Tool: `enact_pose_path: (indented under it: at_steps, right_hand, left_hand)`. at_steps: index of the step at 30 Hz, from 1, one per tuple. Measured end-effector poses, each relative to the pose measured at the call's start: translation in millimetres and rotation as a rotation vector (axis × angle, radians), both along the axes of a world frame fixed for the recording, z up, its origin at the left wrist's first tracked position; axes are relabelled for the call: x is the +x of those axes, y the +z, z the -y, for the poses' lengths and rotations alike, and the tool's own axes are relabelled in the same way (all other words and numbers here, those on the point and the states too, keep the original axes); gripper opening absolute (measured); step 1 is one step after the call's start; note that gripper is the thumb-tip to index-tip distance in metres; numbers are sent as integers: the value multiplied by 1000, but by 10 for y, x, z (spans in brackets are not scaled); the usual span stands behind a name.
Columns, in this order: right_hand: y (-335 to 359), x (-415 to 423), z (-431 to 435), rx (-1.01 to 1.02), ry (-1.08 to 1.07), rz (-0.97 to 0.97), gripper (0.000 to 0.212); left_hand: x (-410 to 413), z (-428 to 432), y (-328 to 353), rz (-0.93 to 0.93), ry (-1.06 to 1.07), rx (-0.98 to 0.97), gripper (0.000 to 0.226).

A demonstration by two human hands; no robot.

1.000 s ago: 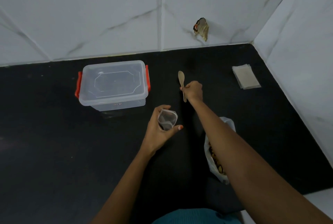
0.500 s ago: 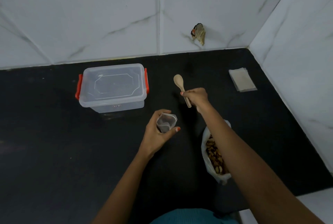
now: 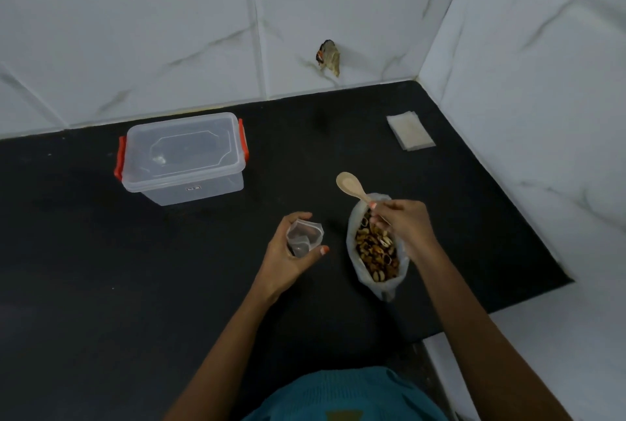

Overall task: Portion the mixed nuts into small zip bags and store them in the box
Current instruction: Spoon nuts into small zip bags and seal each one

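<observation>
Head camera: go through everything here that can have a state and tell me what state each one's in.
Box: lid on.
Small zip bag: mouth open, no nuts visible inside, gripped by the left hand.
Nut bag: open, nuts inside.
Spoon: bowl empty, above the nut bag, held by the right hand.
Stack of zip bags: lying flat, untouched.

Dim, cool, diffuse indoor light; white wall tiles (image 3: pixel 169 31) read grey-blue. Black counter (image 3: pixel 84 285) swallows detail, only faint soft shadow left of box (image 3: pixel 184 156). Small pale highlight on box lid. Overall soft, compressed look, fine texture lost; right hand (image 3: pixel 406 224) slightly smeared. Wide-angle bend: tile joints and counter edge curve and splay toward frame edges
</observation>
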State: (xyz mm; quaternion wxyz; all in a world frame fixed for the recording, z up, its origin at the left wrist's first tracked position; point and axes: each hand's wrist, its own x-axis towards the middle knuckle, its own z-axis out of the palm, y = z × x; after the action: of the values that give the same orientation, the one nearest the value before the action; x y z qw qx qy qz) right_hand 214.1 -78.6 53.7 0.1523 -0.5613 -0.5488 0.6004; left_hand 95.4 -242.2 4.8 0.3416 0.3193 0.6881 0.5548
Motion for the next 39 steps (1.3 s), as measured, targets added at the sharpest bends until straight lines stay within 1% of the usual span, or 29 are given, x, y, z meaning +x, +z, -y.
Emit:
enact_pose_path:
  at_steps: [2, 6, 11, 13, 18, 20, 22, 23, 26, 28, 31, 35, 39]
  right_hand:
    - [25, 220, 37, 86, -3, 35, 6]
    - [52, 585, 111, 234, 34, 118, 8]
    - [0, 834, 231, 330, 47, 218, 7]
    - [-52, 895, 277, 383, 64, 260, 3]
    - [-210, 969, 365, 529, 94, 321, 2]
    - [-261, 954, 400, 611, 133, 345, 4]
    - [-302, 917, 446, 678, 167, 351, 6]
    - [-317, 888, 470, 705, 175, 342, 6]
    - [-358, 809, 520, 755, 190, 294, 7]
    - [-388, 764, 525, 751, 203, 270, 7]
    - [-411, 724, 484, 680, 225, 257, 5]
    - [-374, 689, 404, 476, 170, 207, 6]
    - [-389, 630, 428, 350, 82, 146, 4]
  left_hand:
    - [70, -7, -17, 12, -22, -10, 53]
    - [208, -36, -54, 42, -92, -28, 41]
    - [371, -77, -128, 73, -131, -33, 37]
    - [410, -87, -177, 70, -144, -24, 37]
    - [484, -98, -285, 64, -145, -28, 49]
    - [514, -102, -304, 90, -144, -70, 53]
    - [544, -105, -293, 141, -144, -109, 62]
    - [553, -109, -277, 163, -147, -121, 61]
    - [571, -123, -250, 155, -201, -113, 32]
    - [577, -137, -234, 142, -231, -111, 27]
    - [584, -165, -243, 146, -249, -119, 26]
    - [568, -181, -273, 145, -250, -118, 30]
    - [547, -180, -285, 147, -259, -122, 31]
